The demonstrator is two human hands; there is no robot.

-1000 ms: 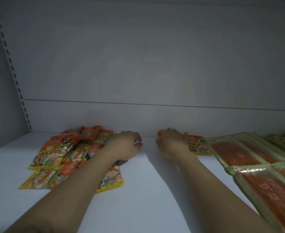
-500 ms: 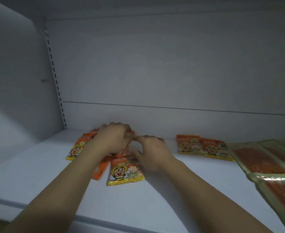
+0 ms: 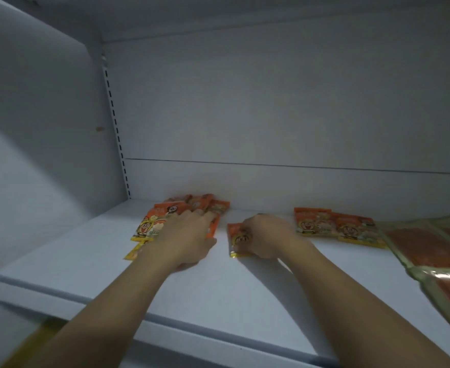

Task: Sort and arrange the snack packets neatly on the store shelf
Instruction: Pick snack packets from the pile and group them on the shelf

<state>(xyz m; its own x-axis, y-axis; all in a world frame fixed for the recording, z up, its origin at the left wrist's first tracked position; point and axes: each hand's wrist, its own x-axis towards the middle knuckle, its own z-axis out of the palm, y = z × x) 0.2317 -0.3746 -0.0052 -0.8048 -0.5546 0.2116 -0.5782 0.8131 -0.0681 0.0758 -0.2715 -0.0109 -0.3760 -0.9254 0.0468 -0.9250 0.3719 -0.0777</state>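
A loose pile of small orange and yellow snack packets (image 3: 165,212) lies at the back left of the white shelf (image 3: 218,293). My left hand (image 3: 189,235) rests flat on the pile's right side, fingers stretched over the packets. One packet (image 3: 235,236) with a cartoon face lies apart from the pile, near the middle of the shelf. My right hand (image 3: 269,237) grips that packet, with fingers curled over its right half. Two matching packets (image 3: 314,221) (image 3: 356,229) lie side by side further right.
Large flat packs (image 3: 431,245) with green borders and orange contents cover the right end of the shelf. A slotted upright (image 3: 114,128) runs up the back left corner beside the side wall. The shelf's front edge (image 3: 165,325) crosses under my forearms.
My right hand has pulled one packet away from the pile toward the right. My left hand stays on the pile. The view has tilted up and shows more of the shelf's front edge.
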